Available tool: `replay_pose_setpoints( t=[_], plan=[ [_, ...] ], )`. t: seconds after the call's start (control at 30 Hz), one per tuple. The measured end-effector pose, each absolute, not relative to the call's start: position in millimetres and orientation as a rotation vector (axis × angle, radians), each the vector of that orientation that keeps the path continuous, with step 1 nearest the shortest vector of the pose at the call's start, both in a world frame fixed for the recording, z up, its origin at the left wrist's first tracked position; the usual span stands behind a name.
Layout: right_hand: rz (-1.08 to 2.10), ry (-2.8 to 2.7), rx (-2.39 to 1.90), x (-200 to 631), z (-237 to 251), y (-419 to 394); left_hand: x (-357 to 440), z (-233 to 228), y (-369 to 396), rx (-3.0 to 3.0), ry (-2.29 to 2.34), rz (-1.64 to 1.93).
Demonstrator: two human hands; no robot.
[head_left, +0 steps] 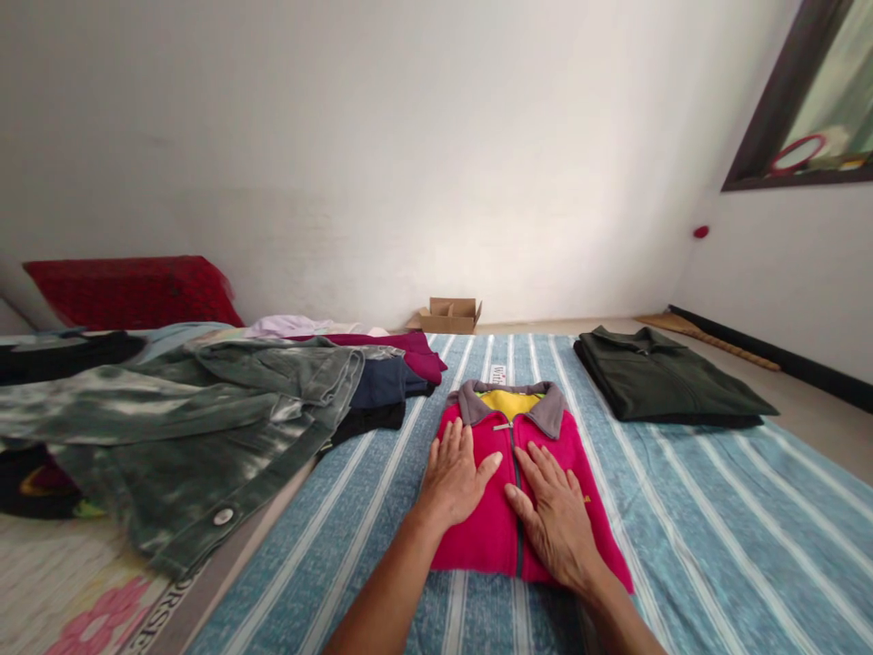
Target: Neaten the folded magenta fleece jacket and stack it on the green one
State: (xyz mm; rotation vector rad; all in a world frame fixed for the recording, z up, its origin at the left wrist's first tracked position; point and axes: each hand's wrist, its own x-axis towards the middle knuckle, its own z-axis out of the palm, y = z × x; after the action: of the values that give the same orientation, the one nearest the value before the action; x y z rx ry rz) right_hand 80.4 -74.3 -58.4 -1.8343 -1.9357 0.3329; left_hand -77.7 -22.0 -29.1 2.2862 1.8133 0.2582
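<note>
A bright pink zip jacket (pixel 477 537) lies folded in a neat rectangle, with its grey collar away from me and yellow lining showing at the neck. Flat on its left half rests my left hand (pixel 456 478), fingers stretched out just below the collar. My right hand (pixel 556 518) lies spread on the right half, beside the dark zip, its thumb touching near the zip line. Neither hand grips anything. Under the jacket is a blue sheet with white stripes (pixel 355 518).
A dark green folded garment stack (pixel 668 377) sits at the right. Loose clothes pile up at left, with a grey-green denim jacket (pixel 225 428) on top. A small open cardboard box (pixel 446 317) and a red bundle (pixel 136 291) stand by the wall.
</note>
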Motion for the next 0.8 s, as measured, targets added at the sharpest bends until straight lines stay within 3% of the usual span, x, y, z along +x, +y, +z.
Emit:
replay_pose_setpoints(
  t=[0.8],
  plan=[
    [0.396,-1.945,-1.879,78.7,-44.7,-76.9,-76.9,-42.7,-15.2,2.233,1.830,0.167]
  ],
)
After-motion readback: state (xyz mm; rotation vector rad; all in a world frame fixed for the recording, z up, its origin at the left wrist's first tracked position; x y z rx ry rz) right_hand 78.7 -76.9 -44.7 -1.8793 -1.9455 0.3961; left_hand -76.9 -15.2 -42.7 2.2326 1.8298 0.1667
